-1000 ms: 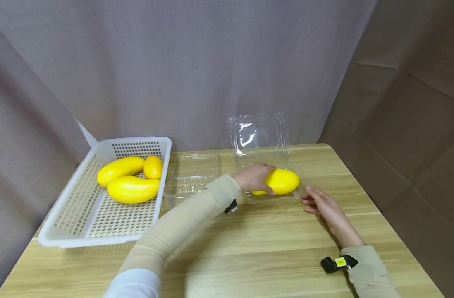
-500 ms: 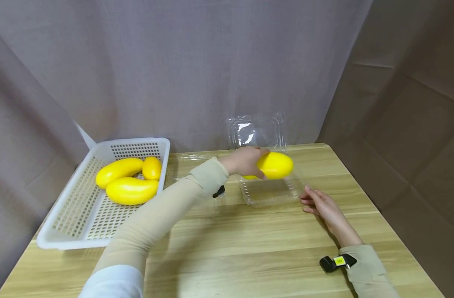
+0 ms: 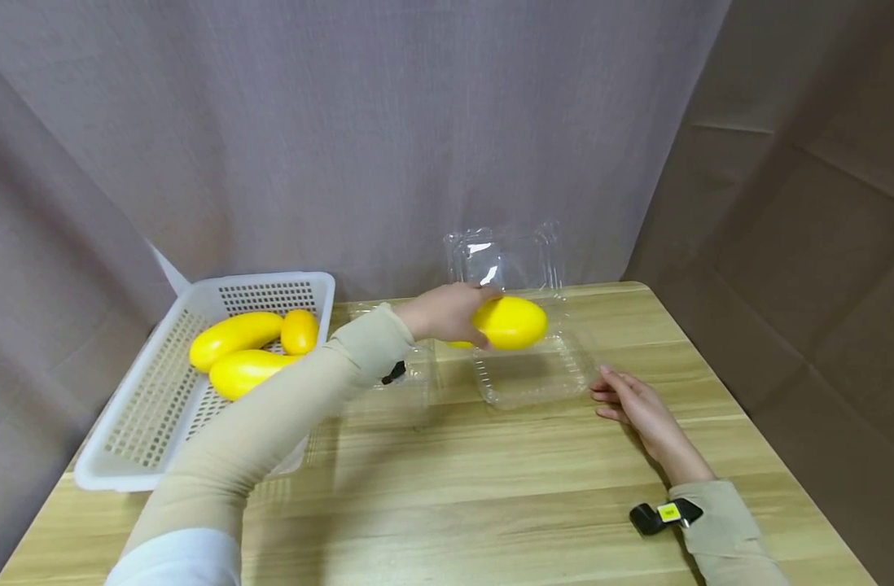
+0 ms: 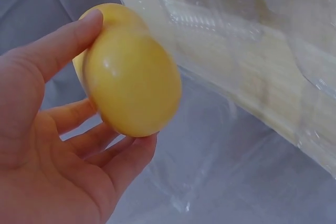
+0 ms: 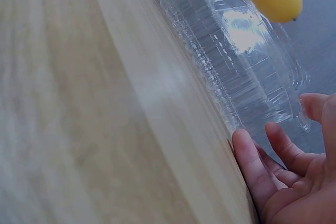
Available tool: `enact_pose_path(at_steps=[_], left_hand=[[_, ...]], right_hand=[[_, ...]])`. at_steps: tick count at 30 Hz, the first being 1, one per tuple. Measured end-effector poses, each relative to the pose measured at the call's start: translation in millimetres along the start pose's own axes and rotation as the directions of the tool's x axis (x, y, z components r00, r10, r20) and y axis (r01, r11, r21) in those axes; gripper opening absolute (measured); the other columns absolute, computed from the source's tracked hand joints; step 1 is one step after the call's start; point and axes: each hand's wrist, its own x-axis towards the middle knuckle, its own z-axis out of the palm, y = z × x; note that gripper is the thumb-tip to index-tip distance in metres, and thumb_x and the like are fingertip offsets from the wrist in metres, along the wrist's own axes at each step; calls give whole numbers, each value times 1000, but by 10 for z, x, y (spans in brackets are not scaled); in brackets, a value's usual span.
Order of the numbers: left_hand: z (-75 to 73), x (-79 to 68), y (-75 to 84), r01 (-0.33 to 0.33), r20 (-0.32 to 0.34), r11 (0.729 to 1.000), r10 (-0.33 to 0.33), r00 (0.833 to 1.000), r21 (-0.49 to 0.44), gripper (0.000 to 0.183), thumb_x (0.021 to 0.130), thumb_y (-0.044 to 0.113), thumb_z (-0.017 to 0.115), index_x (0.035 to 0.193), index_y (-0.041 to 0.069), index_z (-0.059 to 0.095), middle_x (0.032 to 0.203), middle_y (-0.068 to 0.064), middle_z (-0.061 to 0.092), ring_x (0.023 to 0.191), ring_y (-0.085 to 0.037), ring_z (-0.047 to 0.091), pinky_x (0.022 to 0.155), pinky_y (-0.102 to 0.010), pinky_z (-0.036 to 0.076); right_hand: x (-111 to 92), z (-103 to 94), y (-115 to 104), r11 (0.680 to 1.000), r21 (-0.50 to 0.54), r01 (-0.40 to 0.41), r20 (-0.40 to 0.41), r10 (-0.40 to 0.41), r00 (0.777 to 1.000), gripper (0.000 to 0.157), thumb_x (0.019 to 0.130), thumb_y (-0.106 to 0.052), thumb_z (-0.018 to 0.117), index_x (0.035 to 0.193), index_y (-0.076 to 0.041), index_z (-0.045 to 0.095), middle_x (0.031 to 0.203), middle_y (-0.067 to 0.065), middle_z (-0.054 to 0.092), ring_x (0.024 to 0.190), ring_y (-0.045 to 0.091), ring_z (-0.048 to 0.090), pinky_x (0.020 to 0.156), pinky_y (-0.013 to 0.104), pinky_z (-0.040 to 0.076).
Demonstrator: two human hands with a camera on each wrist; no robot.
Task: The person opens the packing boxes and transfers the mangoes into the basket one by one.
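In the head view my left hand [image 3: 449, 313] holds a glossy yellow mango [image 3: 516, 323] above a clear plastic clamshell box [image 3: 532, 381], whose lid [image 3: 516, 256] stands raised at the back. The left wrist view shows thumb and fingers gripping the mango [image 4: 134, 82] from both sides; its far end is partly hidden behind the thumb. My right hand [image 3: 637, 407] rests on the table at the box's right front corner. Its fingers [image 5: 247, 148] are relaxed, with the tips right by the box's edge and thumb apart from them.
At the left, a white perforated basket [image 3: 102, 456] holds three more yellow mangoes [image 3: 236, 338]. Between basket and open box lies another clear plastic container [image 3: 418, 382], partly behind my left forearm. The wooden table [image 3: 491, 488] ends at a grey curtain behind.
My left hand has lifted the mango up out of the clear box and moved it back and to the left. The right hand stays at the box's corner.
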Motion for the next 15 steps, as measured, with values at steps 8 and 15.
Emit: enact_pose_path(at_steps=[8, 15], left_hand=[[-67, -271, -293, 29, -5, 999, -29, 1000, -24, 79, 84, 31, 82, 150, 6, 45, 144, -13, 54, 129, -29, 52, 110, -42, 40], [-114, -557, -540, 69, -22, 996, -70, 997, -58, 82, 82, 30, 83, 150, 4, 45, 145, -15, 53, 131, -33, 50, 111, -47, 38]], right_hand=[[1, 5, -5, 1000, -9, -8, -2, 8, 1000, 76, 103, -56, 44, 134, 13, 46, 131, 27, 53, 96, -3, 60, 84, 21, 56], [-1, 2, 1, 1000, 0, -11, -13, 11, 1000, 75, 102, -56, 46, 133, 13, 46, 129, 26, 55, 96, -1, 60, 83, 22, 56]])
